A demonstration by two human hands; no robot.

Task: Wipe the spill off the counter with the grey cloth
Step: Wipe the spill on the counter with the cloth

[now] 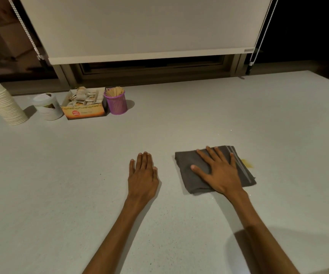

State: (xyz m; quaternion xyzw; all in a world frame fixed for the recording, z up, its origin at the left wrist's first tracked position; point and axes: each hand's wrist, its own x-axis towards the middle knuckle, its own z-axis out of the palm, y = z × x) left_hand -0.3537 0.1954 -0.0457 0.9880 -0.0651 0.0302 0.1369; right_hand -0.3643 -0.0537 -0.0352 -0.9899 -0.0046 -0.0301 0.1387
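Note:
A folded grey cloth (187,171) lies flat on the pale counter (80,175), right of centre. My right hand (219,173) presses down on top of it, palm flat and fingers spread. A small yellowish spill (247,163) shows on the counter just past the cloth's right edge, partly under it. My left hand (142,175) rests flat on the bare counter to the left of the cloth, holding nothing, apart from it.
At the back left stand a stack of paper cups (1,103), a white lidded tub (47,107), an open box of tea bags (85,105) and a purple mesh holder of wooden sticks (117,103). A roller blind (139,26) hangs behind.

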